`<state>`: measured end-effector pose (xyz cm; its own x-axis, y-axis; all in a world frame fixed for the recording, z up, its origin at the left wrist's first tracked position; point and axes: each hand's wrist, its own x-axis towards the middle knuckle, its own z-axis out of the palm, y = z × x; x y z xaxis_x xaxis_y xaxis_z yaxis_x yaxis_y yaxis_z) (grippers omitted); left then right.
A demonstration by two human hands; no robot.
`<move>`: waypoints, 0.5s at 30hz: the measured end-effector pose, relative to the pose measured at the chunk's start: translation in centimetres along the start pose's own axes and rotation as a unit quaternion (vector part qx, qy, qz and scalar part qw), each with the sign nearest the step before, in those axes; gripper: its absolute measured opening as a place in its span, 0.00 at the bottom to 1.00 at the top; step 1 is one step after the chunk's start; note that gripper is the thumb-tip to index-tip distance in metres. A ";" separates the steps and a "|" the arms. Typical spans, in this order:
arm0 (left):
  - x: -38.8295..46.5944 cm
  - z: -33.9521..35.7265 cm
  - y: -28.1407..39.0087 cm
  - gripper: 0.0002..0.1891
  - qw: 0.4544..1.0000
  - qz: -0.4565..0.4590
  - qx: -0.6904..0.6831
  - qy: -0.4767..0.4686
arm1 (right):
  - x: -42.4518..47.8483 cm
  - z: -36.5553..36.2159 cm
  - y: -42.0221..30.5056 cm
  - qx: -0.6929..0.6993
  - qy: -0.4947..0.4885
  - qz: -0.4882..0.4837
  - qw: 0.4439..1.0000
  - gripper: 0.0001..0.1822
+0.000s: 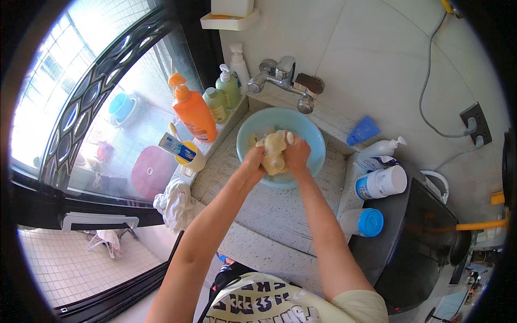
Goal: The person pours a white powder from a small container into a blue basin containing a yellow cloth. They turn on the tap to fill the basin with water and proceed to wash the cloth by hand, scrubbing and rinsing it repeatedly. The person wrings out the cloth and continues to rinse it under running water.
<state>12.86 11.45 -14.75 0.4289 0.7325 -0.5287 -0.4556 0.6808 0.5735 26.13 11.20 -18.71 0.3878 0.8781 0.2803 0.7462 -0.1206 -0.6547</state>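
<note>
A pale yellow cloth (275,150) is bunched between my two hands over a light blue plastic basin (314,131). My left hand (254,162) grips its left side, while my right hand (297,154) clutches the right side. Part of the cloth hangs low in the basin; whether water lies under it I cannot tell. The basin stands in a speckled stone sink (274,214), below a chrome wall faucet (287,82).
Along the left ledge stand an orange pump bottle (196,115), green bottles (228,91), a yellow cup (194,159) with toothpaste and a white cloth (175,206). Rightward are a blue cup (363,131), a white tub (381,182), a blue-lidded jar (369,222) and a black appliance (420,238).
</note>
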 end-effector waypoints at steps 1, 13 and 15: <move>-0.4 0.2 0.4 0.19 0.999 -0.012 0.036 -0.009 | 1.0 0.5 2.0 -0.062 -0.037 0.005 0.997 0.14; 0.3 -4.8 -0.5 0.37 0.994 -0.070 0.081 0.017 | 0.4 4.5 1.3 -0.251 -0.356 -0.092 0.895 0.39; 0.1 -4.4 -0.5 0.38 0.995 -0.068 0.065 0.033 | 0.6 6.5 4.2 -0.270 -0.382 -0.107 0.878 0.37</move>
<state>9.70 11.22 -17.80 0.4248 0.6357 -0.6445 -0.2904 0.7700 0.5681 25.98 14.25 -25.88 -0.1145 0.9368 -0.3306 0.9852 0.0642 -0.1592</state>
